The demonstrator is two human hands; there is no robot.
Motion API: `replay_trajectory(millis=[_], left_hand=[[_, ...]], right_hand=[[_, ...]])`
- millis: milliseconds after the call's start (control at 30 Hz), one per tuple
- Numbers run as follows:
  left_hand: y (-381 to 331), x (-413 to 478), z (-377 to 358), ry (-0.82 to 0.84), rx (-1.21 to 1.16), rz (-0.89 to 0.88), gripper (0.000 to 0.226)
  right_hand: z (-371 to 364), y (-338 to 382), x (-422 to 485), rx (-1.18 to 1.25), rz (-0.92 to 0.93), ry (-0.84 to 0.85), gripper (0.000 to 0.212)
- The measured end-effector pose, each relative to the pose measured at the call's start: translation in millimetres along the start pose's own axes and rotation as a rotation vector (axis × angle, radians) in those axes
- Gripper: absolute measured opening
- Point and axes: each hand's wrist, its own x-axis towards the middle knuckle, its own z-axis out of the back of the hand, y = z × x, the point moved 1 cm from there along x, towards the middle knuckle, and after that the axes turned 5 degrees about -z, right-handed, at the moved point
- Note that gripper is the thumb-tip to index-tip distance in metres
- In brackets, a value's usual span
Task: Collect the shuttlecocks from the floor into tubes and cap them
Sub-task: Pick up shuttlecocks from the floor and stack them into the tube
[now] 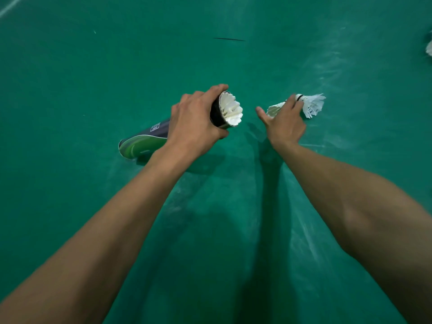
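Floor (70, 90) of green court mat lies under both hands, with pale scuff marks beyond and to the right of the right hand's fingers. A thin black streak (229, 39) lies far ahead of them, a white line (9, 7) crosses the far left corner, and a far shuttlecock (429, 46) shows at the right edge. Nothing stands between the two hands.

The left hand (194, 122) grips the tube (145, 142) just behind its open mouth, fingers wrapped around it; the packed shuttlecocks (231, 108) show their white feathers there. The right hand (286, 123) reaches down, thumb spread apart, fingers (295, 104) curved over a worn shuttlecock (313, 106) and a second shuttlecock (274, 109). Whether they pinch them, I cannot tell.
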Motion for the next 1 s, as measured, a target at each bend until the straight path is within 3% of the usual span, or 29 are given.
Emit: replay_trajectory(millis=[67, 267, 333, 433, 500, 533, 633, 733, 900, 1000], left_hand=[[-2.1, 0.5, -0.4, 0.008, 0.0, -0.005, 0.093], [-10.6, 6.3, 3.6, 0.026, 0.009, -0.031, 0.093], [-15.3, 9.5, 6.3, 0.022, 0.014, -0.04, 0.093], [-26.0, 13.2, 8.1, 0.022, 0.018, -0.053, 0.093], [-33.6, 14.5, 7.8, 0.022, 0.018, -0.067, 0.093], [-37.2, 14.7, 7.3, 0.022, 0.015, -0.071, 0.094], [-45.0, 14.7, 5.1, 0.029, 0.001, -0.076, 0.094], [-45.4, 15.2, 3.8, 0.038, 0.007, -0.064, 0.094], [-40.6, 13.6, -1.5, 0.044, 0.035, -0.047, 0.094], [-37.9, 10.8, -10.6, 0.048, 0.032, -0.024, 0.094]], right_hand=[[0.5, 6.3, 2.4, -0.05, 0.071, -0.03, 0.052], [1.2, 13.0, 6.1, -0.068, 0.136, -0.021, 0.031], [4.0, 10.3, 9.7, -0.079, 0.082, 0.052, 0.036], [10.8, 7.5, 11.4, -0.081, 0.006, 0.205, 0.077], [11.9, 7.7, 10.6, -0.097, 0.033, 0.305, 0.089], [12.1, 7.9, 10.4, -0.1, 0.053, 0.342, 0.085], [12.9, 9.3, 9.7, -0.083, 0.108, 0.35, 0.044], [15.9, 9.9, 7.7, -0.044, 0.121, 0.294, 0.031], [28.7, -0.9, 0.3, 0.088, 0.079, 0.236, 0.04], [44.0, -4.4, -3.0, 0.321, 0.012, 0.178, 0.043]])
